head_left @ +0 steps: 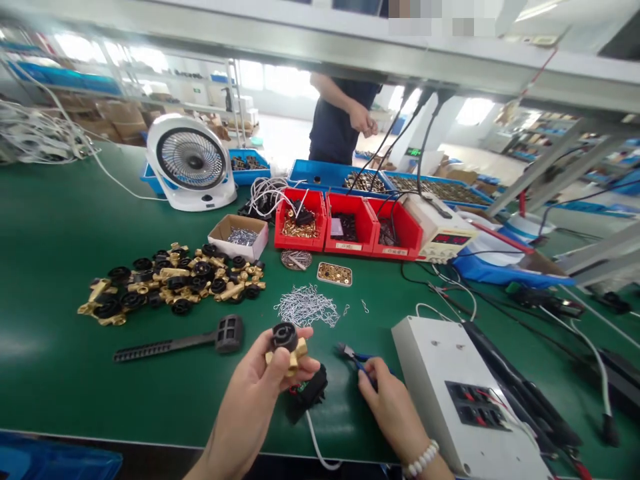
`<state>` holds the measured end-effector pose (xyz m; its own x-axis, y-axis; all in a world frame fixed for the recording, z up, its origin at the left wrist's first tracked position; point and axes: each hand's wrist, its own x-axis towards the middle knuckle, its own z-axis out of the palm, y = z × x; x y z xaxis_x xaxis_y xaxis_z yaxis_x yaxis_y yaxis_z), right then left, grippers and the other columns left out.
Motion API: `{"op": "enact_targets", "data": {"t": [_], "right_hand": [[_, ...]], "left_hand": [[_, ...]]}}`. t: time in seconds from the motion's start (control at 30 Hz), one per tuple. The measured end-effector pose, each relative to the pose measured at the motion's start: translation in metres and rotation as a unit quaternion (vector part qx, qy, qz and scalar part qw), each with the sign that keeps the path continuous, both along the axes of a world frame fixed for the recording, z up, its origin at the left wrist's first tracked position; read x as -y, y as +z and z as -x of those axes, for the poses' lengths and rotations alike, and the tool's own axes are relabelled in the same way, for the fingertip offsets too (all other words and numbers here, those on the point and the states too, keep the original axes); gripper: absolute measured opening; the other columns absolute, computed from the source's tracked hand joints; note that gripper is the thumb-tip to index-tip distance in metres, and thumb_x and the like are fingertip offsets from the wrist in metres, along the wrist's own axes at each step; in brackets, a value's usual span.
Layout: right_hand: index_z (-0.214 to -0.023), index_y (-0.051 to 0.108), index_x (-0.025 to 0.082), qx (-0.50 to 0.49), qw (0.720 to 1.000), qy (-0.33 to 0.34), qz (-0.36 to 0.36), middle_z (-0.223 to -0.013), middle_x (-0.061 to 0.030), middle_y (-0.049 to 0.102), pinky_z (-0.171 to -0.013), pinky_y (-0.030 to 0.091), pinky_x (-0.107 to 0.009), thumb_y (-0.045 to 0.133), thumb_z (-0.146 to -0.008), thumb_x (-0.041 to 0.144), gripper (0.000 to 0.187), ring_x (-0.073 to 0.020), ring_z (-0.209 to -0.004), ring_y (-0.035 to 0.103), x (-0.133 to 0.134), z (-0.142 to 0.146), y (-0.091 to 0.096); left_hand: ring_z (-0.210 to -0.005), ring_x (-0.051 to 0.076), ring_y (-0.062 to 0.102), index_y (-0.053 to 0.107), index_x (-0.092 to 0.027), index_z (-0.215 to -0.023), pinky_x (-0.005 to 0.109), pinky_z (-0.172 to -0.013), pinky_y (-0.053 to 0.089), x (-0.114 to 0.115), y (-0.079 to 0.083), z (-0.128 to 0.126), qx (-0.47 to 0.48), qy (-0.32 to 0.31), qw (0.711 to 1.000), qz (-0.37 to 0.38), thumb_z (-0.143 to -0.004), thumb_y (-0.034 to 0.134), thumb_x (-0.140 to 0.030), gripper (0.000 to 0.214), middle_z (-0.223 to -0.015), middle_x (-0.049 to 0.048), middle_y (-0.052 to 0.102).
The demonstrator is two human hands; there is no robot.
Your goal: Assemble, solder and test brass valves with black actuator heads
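Note:
My left hand [260, 383] is closed around a brass valve with a black round knob [286, 343], held up above the green table. My right hand [387, 400] grips blue-handled pliers [353, 355], their tips pointing left toward the valve. Under the valve lies a small black device with a white cable [307, 393]. A heap of small silver wire clips [307, 307] lies just beyond both hands. To the left sits a pile of brass valves with black knobs [173, 283], and in front of it a black plastic mallet-like tool [180, 343].
A white control box [465, 393] stands right of my right hand. Red bins [345, 230] of parts, a cardboard box [239, 235], a small tray of brass bits [334, 273], a white fan [190, 162] and a power supply [443, 230] sit further back. Another person [345, 120] stands across the table.

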<state>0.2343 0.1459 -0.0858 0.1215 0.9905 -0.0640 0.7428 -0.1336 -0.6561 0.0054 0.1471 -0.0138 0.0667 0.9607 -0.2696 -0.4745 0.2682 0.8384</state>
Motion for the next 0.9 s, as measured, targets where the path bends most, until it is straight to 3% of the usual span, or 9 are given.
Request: {"op": "enact_targets", "data": {"t": [0.1, 0.2, 0.27, 0.33, 0.5, 0.6, 0.7, 0.77, 0.9], "right_hand": [[-0.081, 0.056, 0.021, -0.231, 0.972, -0.032, 0.016, -0.057, 0.0058, 0.041, -0.050, 0.031, -0.026, 0.058, -0.086, 0.051, 0.031, -0.0125, -0.049, 0.039, -0.005, -0.001, 0.031], [-0.086, 0.061, 0.018, -0.506, 0.859, -0.015, 0.074, -0.053, 0.0110, 0.028, -0.044, 0.022, -0.020, 0.064, -0.085, 0.055, 0.038, -0.0057, -0.044, 0.019, -0.006, 0.008, 0.063], [-0.088, 0.063, 0.015, -0.618, 0.778, 0.011, 0.114, -0.052, 0.0122, 0.026, -0.042, 0.020, -0.017, 0.066, -0.088, 0.050, 0.034, -0.0033, -0.043, 0.012, -0.005, 0.017, 0.074], [-0.088, 0.065, 0.014, -0.667, 0.729, 0.042, 0.150, -0.052, 0.0118, 0.029, -0.041, 0.018, -0.015, 0.066, -0.090, 0.045, 0.031, -0.0017, -0.042, 0.012, -0.004, 0.025, 0.077], [-0.088, 0.063, 0.013, -0.699, 0.664, 0.096, 0.249, -0.051, 0.0123, 0.030, -0.041, 0.017, -0.013, 0.070, -0.087, 0.044, 0.031, -0.0009, -0.041, 0.012, 0.000, 0.030, 0.074], [-0.089, 0.063, 0.014, -0.701, 0.650, 0.128, 0.264, -0.047, 0.0127, 0.028, -0.040, 0.019, -0.014, 0.067, -0.087, 0.054, 0.040, -0.0015, -0.039, 0.013, 0.005, 0.029, 0.078], [-0.088, 0.066, 0.020, -0.715, 0.660, 0.131, 0.189, -0.040, 0.0130, 0.022, -0.038, 0.022, -0.014, 0.059, -0.089, 0.060, 0.041, -0.0034, -0.035, 0.011, 0.011, 0.028, 0.086], [-0.089, 0.067, 0.028, -0.721, 0.664, 0.129, 0.148, -0.038, 0.0125, 0.020, -0.037, 0.026, -0.015, 0.057, -0.089, 0.062, 0.035, -0.0053, -0.032, 0.012, 0.015, 0.029, 0.090], [-0.103, 0.070, 0.040, -0.698, 0.688, 0.173, 0.097, -0.046, 0.0090, 0.037, -0.041, 0.034, -0.018, 0.059, -0.090, 0.056, 0.024, -0.0052, -0.033, 0.025, 0.020, 0.037, 0.088]], "left_hand": [[-0.105, 0.024, 0.069, 0.064, -0.025, -0.114, 0.033, -0.092, 0.054, 0.001, 0.001, 0.000, -0.008, -0.046, 0.999, 0.001, -0.079, 0.076, -0.049, 0.045, -0.134, 0.0094, 0.063], [-0.110, 0.026, 0.065, 0.066, -0.023, -0.115, 0.035, -0.097, 0.050, 0.001, -0.001, -0.002, 0.004, -0.087, 0.996, -0.007, -0.078, 0.076, -0.053, 0.049, -0.135, 0.0103, 0.061], [-0.113, 0.027, 0.061, 0.067, -0.020, -0.116, 0.034, -0.095, 0.048, 0.003, -0.004, -0.005, 0.040, -0.121, 0.992, -0.002, -0.080, 0.071, -0.056, 0.051, -0.131, 0.0119, 0.063], [-0.109, 0.027, 0.061, 0.069, -0.017, -0.114, 0.033, -0.090, 0.048, 0.005, -0.008, -0.008, 0.102, -0.172, 0.980, 0.007, -0.085, 0.065, -0.056, 0.049, -0.122, 0.0132, 0.066], [-0.069, 0.013, 0.054, 0.069, -0.016, -0.095, 0.023, -0.065, 0.044, 0.009, -0.008, -0.003, 0.156, -0.216, 0.964, 0.010, -0.085, 0.066, -0.055, 0.040, -0.089, 0.0077, 0.066], [-0.071, 0.014, 0.054, 0.070, -0.017, -0.094, 0.024, -0.066, 0.044, 0.008, -0.002, 0.008, 0.119, -0.207, 0.971, -0.001, -0.084, 0.063, -0.059, 0.044, -0.088, 0.0072, 0.067], [-0.087, 0.021, 0.059, 0.070, -0.018, -0.102, 0.028, -0.080, 0.047, 0.004, 0.001, 0.019, -0.012, -0.150, 0.988, -0.041, -0.083, 0.062, -0.064, 0.050, -0.094, 0.0085, 0.068], [-0.081, 0.019, 0.060, 0.068, -0.019, -0.103, 0.028, -0.076, 0.048, 0.001, 0.000, 0.023, -0.103, -0.117, 0.986, -0.055, -0.084, 0.060, -0.064, 0.049, -0.093, 0.0081, 0.068], [-0.067, 0.014, 0.060, 0.064, -0.020, -0.111, 0.027, -0.066, 0.051, -0.002, -0.006, 0.020, -0.119, -0.113, 0.984, -0.065, -0.083, 0.067, -0.056, 0.046, -0.103, 0.0092, 0.070]]}}
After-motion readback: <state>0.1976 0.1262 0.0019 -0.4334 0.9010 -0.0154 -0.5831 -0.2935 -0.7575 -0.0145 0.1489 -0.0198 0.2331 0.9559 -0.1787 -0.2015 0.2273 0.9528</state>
